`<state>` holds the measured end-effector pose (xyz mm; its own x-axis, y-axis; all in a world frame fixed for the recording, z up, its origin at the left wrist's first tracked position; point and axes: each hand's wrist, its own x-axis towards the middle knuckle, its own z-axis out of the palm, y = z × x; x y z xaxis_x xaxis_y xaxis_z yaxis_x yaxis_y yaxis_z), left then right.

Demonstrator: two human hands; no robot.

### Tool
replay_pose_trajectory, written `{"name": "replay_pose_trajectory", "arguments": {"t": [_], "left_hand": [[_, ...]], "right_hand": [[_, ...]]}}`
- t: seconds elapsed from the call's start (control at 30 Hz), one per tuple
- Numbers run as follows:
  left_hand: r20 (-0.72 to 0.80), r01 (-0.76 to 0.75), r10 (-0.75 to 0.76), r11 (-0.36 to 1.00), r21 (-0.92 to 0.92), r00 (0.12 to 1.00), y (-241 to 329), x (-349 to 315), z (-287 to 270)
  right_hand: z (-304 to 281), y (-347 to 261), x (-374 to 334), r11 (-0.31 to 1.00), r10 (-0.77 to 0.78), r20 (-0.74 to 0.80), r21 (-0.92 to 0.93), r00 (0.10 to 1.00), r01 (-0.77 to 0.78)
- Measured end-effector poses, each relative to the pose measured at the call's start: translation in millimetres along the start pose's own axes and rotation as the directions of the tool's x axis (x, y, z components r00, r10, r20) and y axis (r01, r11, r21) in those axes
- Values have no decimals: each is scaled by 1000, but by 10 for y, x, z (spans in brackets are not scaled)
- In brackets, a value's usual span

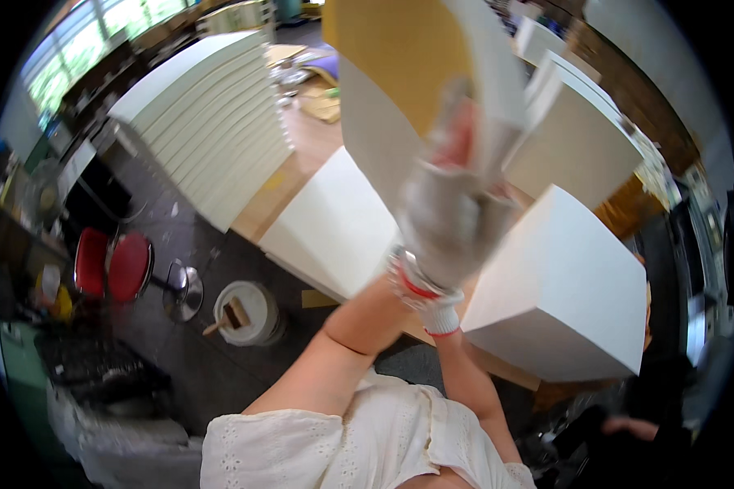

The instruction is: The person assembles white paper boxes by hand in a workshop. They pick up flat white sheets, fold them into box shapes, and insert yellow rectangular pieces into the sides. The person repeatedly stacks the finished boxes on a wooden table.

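Observation:
Both my hands wear pale work gloves with red-trimmed cuffs and are raised close together in front of me. My left hand [453, 216], smeared by motion, grips the edge of large white sheets [371, 122] with a yellow-brown face [400, 53]. The sheets stand upright and bend in the air. The glove cuff [442, 319] of my right hand shows just below the left wrist; its fingers are mostly hidden behind the left hand and blurred. Below the raised sheets lies a low white stack [330, 224]. A thick white stack [559, 281] is right of my hands.
A tall stack with layered edges [208, 122] stands at the far left, another white stack [579, 138] at the back right. On the floor at left are a white bucket [257, 314] with a brush [233, 316] on it and a red stool [130, 267]. Someone's hand [632, 428] shows lower right.

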<state>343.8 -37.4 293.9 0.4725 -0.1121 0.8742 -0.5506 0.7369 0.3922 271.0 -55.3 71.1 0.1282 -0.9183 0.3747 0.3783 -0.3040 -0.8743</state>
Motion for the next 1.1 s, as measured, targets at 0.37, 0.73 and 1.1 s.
{"name": "replay_pose_trajectory", "arguments": {"t": [0.37, 0.73, 1.1], "left_hand": [[604, 221, -288, 958, 185, 743, -1121, -480, -146], [685, 117, -697, 714, 691, 210, -2847, -801, -3530], [716, 167, -609, 789, 592, 340, -3001, -876, -3614]], "right_hand": [[196, 1160, -257, 943, 309, 38, 119, 950, -311], [611, 426, -370, 536, 483, -94, -754, 870, -379], [753, 381, -564, 278, 433, 51, -957, 900, -79]]}}
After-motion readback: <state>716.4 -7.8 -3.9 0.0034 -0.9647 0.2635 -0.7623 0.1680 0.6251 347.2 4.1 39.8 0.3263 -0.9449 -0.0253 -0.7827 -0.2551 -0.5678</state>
